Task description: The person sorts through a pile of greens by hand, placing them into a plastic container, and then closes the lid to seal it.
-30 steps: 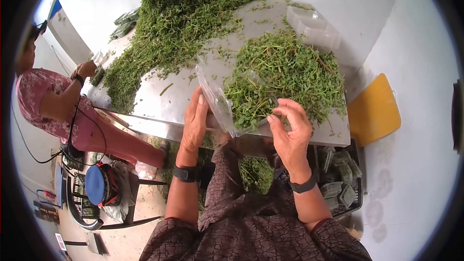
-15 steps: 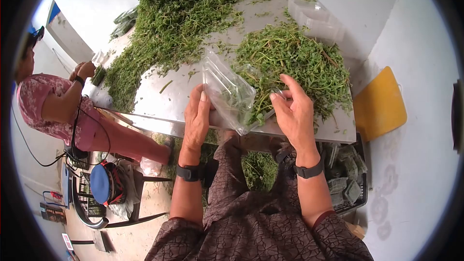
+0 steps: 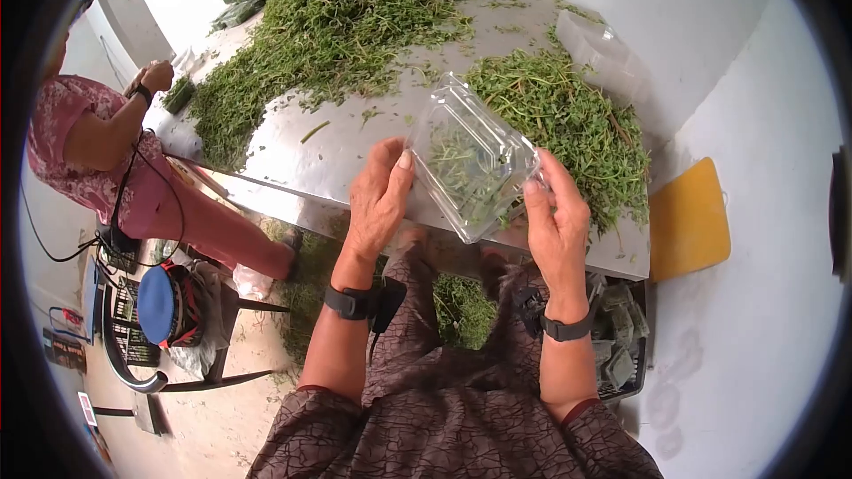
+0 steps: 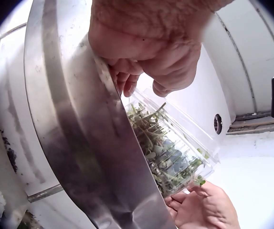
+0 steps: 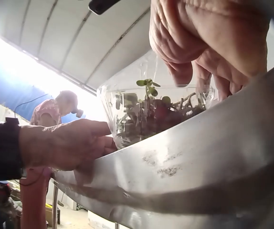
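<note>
A clear plastic box (image 3: 470, 160) with green sprigs inside is held tilted over the table's front edge, its clear lid lying over the top. My left hand (image 3: 380, 200) grips the box's left side, thumb uppermost. At the right corner, my right hand (image 3: 559, 231) pinches the rim between thumb and fingers. In the left wrist view, sprigs (image 4: 158, 148) fill the box, and a few leaves stick out near the right hand (image 4: 204, 207). Leaves (image 5: 147, 88) also rise above the rim in the right wrist view, with the left hand (image 5: 70, 143) against the box's side.
Heaps of greens lie on the metal table (image 3: 302, 160), one behind (image 3: 355, 27) and one at right (image 3: 568, 115). Empty clear boxes (image 3: 599, 53) stand at the back right. A yellow board (image 3: 692, 222) leans beyond the table; another person (image 3: 98, 133) stands at the left.
The lid has swung rightward from standing at the left to lying over the box. My right hand has moved from above the greens to the box's right corner.
</note>
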